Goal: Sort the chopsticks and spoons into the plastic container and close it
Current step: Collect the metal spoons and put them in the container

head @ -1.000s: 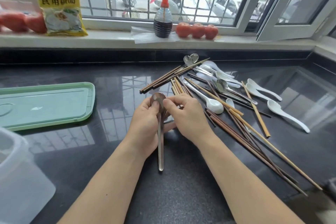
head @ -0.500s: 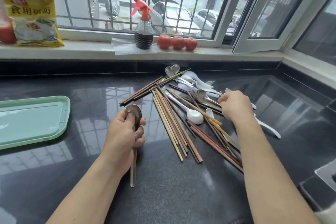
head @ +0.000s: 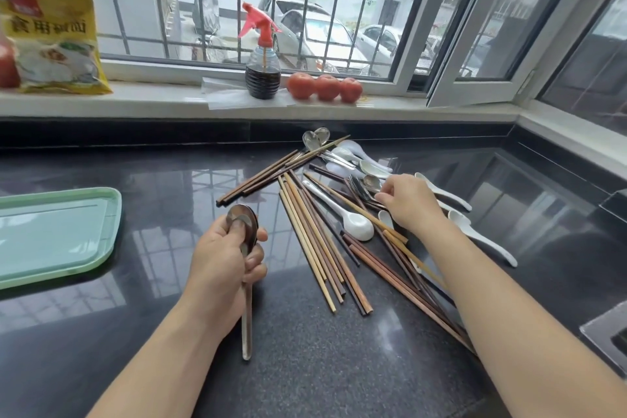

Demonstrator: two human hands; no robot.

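The sorting is judged to be at an early stage: nearly all the cutlery is seen loose on the black polished countertop (head: 339, 366), and the plastic container itself is not in view, so what has been placed in it cannot be told. A few metal spoons (head: 245, 234), stacked with round bowls nested and long flat handles pointing towards the person, are gripped by the left hand (head: 225, 261), the thumb pressed onto the top bowl and the fingers curled round the necks. The right hand (head: 409, 202) is stretched over the pile with its fingertips bent down at a metal spoon (head: 371, 181); whether that spoon is actually pinched cannot be told. Left to be gathered are the wooden chopsticks (head: 315, 248), slender, straight and matt, in pale and dark brown, fanned and crossed over one another, and the white ceramic soup spoons (head: 353, 222), glossy, deep-bowled and short-handled, several lying right of the pile. More shiny steel spoons are tangled at the far end of the heap. A pale green lid (head: 51, 234), flat, smooth and round-cornered with a raised rim, is lying well apart to the left, so closing is also judged to be outstanding.
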